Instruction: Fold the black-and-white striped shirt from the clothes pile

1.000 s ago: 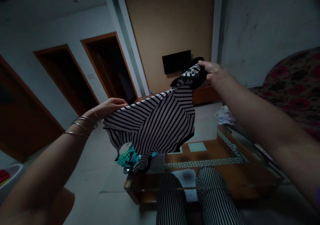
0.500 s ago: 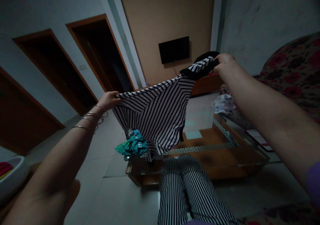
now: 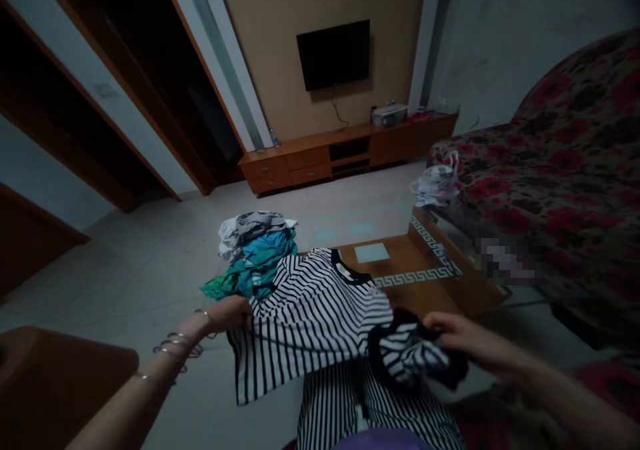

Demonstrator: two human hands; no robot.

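Striped shirt [image 3: 320, 310] stretched between two hands, over the knees and the coffee table's [image 3: 425, 300] near side.
The left hand [image 3: 233, 315] grips its left side, fingertips hidden by cloth; the right hand [image 3: 453, 333] pinches a dark-edged bunch, whose folds are hard to make out. The shirt covers the table's near-left edge, so whether it rests there cannot be told; below, its stripes blend with the striped trousers [image 3: 327, 407], cut off by the frame. A clothes pile [image 3: 265, 250] adjoins it. Floor [image 3: 175, 270] stretches leftward and on to the cabinet [image 3: 310, 160]; a pixelated patch masks part of the sofa [image 3: 565, 210].
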